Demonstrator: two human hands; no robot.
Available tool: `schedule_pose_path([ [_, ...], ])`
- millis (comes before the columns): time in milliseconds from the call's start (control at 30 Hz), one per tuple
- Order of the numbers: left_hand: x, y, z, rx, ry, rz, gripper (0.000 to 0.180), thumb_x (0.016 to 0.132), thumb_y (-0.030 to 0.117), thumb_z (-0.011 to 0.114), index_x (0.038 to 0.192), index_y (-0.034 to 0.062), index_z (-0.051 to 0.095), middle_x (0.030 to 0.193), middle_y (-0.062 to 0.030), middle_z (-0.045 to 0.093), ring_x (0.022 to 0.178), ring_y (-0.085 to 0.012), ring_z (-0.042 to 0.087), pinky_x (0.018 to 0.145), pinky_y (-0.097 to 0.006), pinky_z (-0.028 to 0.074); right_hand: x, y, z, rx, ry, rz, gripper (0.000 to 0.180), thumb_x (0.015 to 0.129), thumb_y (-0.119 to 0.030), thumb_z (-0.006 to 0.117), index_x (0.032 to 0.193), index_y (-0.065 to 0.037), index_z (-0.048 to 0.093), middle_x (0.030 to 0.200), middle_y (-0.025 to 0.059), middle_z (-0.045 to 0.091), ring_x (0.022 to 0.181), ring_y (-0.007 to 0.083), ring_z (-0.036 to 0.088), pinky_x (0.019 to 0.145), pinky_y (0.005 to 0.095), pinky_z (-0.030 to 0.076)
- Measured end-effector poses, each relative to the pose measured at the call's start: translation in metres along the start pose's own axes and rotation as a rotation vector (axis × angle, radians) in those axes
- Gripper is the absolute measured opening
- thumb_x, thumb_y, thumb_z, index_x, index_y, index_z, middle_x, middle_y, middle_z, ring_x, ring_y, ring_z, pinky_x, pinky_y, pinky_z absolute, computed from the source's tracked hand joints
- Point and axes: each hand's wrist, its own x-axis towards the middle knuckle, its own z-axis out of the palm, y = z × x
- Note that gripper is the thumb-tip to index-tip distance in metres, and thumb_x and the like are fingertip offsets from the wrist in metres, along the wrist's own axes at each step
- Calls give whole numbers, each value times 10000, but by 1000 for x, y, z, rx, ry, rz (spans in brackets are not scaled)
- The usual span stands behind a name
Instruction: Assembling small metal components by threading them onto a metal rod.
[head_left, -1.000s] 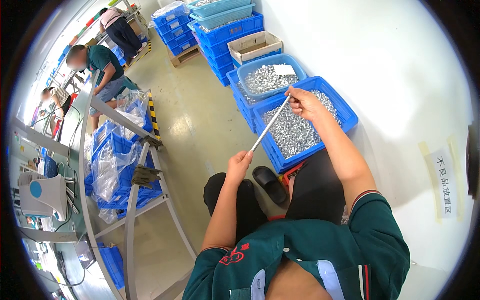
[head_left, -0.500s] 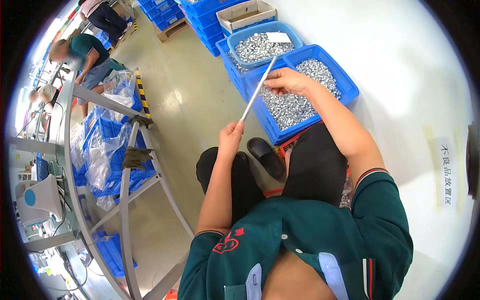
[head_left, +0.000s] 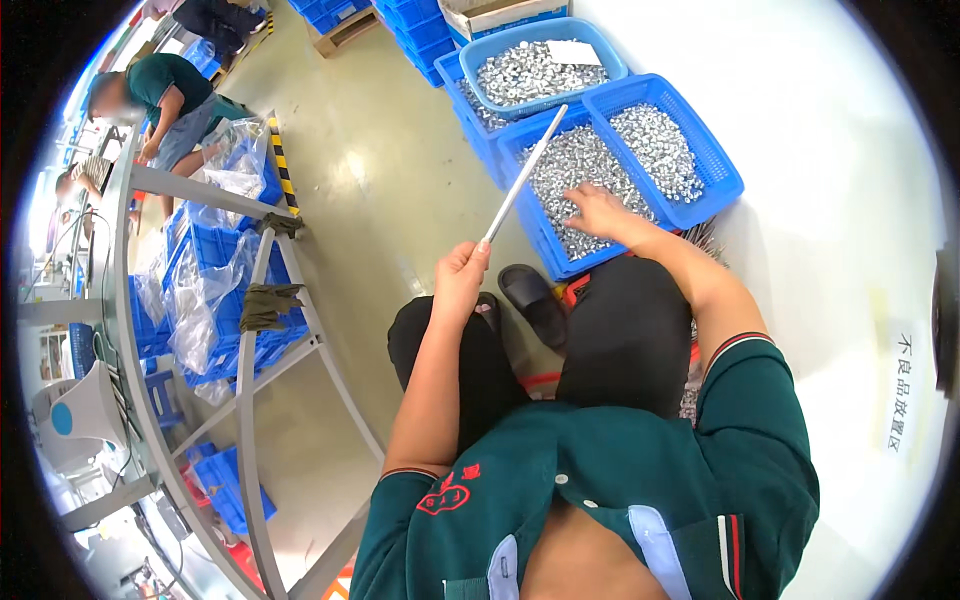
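My left hand (head_left: 462, 276) is closed round the lower end of a slim silvery metal rod (head_left: 522, 183), which slants up and away to the right. Its far tip reaches over the edge of a blue divided plastic bin (head_left: 728, 196). Small shiny metal pieces (head_left: 572, 160), which look like nuts or short sleeves, fill both compartments. Over the left compartment, my right hand (head_left: 598, 212) has its fingers apart, with the fingertips at the loose pieces. Whether a piece sits between them is too small to tell.
Behind the bin stands a light-blue basket (head_left: 490, 97) of similar pieces with a white card on top. Stacked blue crates (head_left: 412, 38) stand farther back. A grey metal frame (head_left: 250, 400) rises on my left, and a co-worker (head_left: 172, 95) bends over a bench beyond it.
My right hand has left the upper part of the rod and come down to the pieces in the bin, its fingers spreading. My left hand still holds the rod; the view has shifted slightly.
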Motion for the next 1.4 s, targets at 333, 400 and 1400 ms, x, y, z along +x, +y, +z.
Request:
schedule_pose_path([
  [333,4,3,6,56,-33,-69,342,855,356,516,656,79,494,545,57,330,484,-44,326,384,-232,359,11,-4,27,-161,112,-180,295,773,-319,576,959,-98,516,910,134,517,847,327,549,706,439,456],
  [400,5,1,2,79,-27,-53,343,854,359,517,657,79,494,545,56,331,485,-45,331,389,-234,372,14,-10,27,-130,56,-158,276,778,-307,569,941,-89,518,884,143,533,822,327,562,692,440,457],
  [1400,6,-3,7,67,-37,53,375,858,317,518,606,46,459,509,44,355,484,-49,315,433,-239,257,20,14,-70,2096,-197,528,181,855,-150,493,959,-7,533,796,72,537,569,112,470,383,173,325],
])
